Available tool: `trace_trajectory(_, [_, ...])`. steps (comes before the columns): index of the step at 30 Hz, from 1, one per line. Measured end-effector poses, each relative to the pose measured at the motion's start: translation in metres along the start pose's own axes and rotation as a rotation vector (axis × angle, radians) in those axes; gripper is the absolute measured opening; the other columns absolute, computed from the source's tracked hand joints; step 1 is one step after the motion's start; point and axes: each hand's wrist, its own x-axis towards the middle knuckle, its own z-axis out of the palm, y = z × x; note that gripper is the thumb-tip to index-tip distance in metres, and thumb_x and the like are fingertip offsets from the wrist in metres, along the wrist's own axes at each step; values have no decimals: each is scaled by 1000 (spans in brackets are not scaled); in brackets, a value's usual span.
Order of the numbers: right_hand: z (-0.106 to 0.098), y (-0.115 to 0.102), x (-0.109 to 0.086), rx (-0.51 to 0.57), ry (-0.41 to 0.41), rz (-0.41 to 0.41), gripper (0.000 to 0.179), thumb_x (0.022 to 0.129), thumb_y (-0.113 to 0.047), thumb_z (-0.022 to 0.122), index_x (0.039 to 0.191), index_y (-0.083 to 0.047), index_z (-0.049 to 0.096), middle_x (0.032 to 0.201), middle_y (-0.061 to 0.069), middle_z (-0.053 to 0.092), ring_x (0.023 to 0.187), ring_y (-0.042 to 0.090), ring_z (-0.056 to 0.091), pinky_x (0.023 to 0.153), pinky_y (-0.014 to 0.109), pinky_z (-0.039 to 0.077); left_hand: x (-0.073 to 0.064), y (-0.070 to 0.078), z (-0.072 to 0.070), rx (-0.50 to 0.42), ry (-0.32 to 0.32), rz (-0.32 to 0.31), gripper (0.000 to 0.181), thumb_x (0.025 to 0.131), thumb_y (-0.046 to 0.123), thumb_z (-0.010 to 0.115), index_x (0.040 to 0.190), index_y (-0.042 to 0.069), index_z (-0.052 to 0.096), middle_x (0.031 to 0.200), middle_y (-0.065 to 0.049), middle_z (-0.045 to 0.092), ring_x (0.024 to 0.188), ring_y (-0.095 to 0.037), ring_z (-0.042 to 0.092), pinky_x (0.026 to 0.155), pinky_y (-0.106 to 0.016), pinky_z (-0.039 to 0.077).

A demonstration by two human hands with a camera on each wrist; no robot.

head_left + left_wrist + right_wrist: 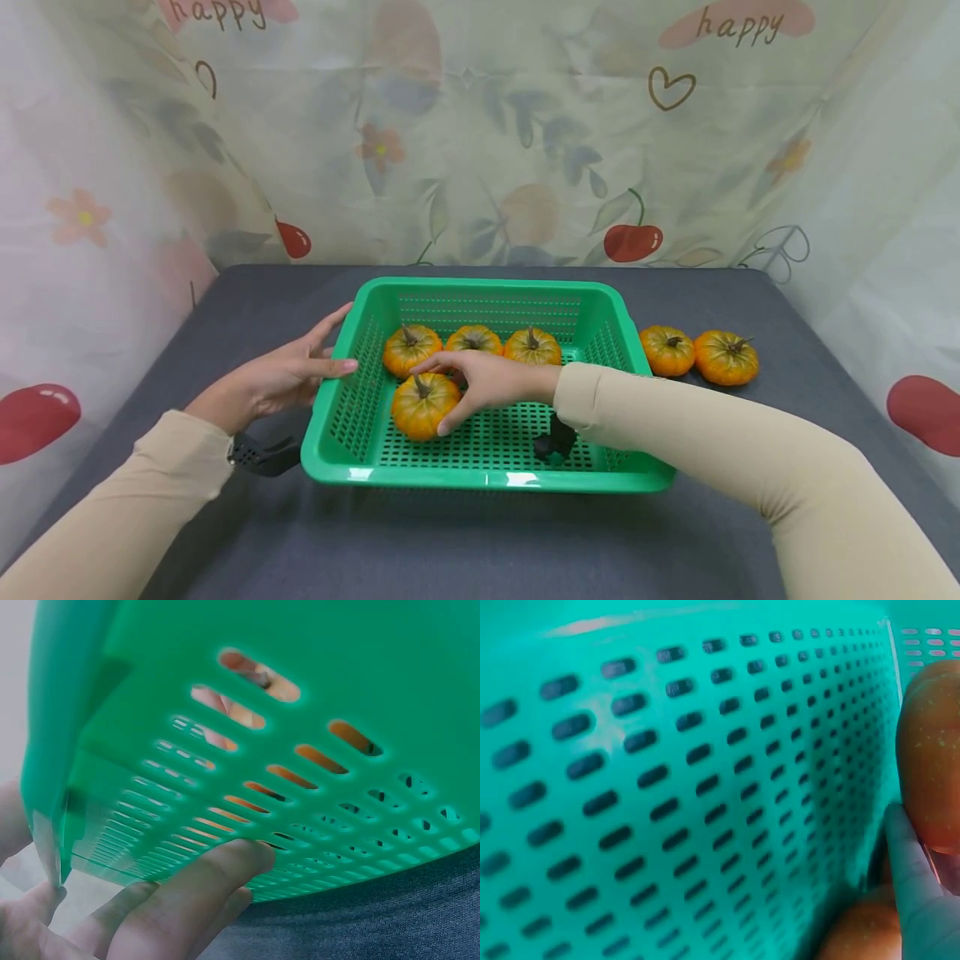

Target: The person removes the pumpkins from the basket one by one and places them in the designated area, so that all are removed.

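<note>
A green plastic basket (pixel 487 479) with slotted walls stands on the dark tabletop. My left hand (pixel 288 375) grips its left rim, thumb on the rim; in the left wrist view the fingers (pixel 195 892) lie along the outside of the slotted wall. Inside the basket, my right hand (pixel 487 383) holds a small orange pumpkin (pixel 420 408) at the front left, thumb and fingers around its right side. That pumpkin (pixel 934 757) is at the right edge of the right wrist view, a finger against it. Behind it sit three more pumpkins in a row, including a left one (pixel 411 348) and a right one (pixel 532 343).
Two more pumpkins, one nearer the basket (pixel 667 350) and one farther right (pixel 726 358), rest on the dark tabletop (pixel 480 550) to the right. A patterned curtain (pixel 480 125) closes off the back and sides. A black wrist device (pixel 555 440) shows below my right wrist.
</note>
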Motion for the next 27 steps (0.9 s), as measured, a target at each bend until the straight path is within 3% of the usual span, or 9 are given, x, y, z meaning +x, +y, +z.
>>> trace_trajectory(9, [-17,-13,-15,83,23,-12,77,76,-15,83,143,-19,44,141,7,43,120,23,53,94,29,51,1,0,-1,-10,-3,1,95,97,11,58,151,48,-12,159,-23,8,114,-37,61,89,-62,49])
trace_trajectory(27, [-39,-26,-54,107,92,-16,75,76,-19,84,141,-27,46,139,2,45,121,22,53,97,36,51,1,-1,-1,-11,-4,-2,96,97,12,58,149,51,-11,160,-22,6,115,-35,61,91,-60,49])
